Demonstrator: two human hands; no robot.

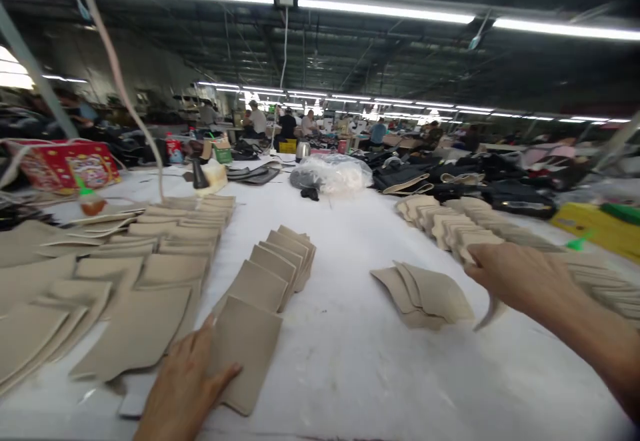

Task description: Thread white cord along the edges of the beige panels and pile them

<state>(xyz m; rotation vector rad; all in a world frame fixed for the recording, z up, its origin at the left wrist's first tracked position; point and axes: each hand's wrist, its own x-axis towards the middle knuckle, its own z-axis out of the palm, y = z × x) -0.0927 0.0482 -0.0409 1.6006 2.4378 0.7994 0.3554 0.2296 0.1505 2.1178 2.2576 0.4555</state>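
My left hand lies at the near end of a fanned row of beige panels. Its thumb rests on the front beige panel, and the other fingers stretch along that panel's left edge. At the right, my right hand is closed, pinching a thin curved beige piece that hangs below the fingers, partly hidden and blurred. Left of this hand, a small overlapping group of beige pieces lies on the white table. A long row of beige pieces runs just behind the right hand.
Many beige panels lie in overlapping rows at the left. Farther back are a clear plastic bag, a black cone, a bottle with a green nozzle and a red box. Dark pieces are heaped back right, near a yellow bin.
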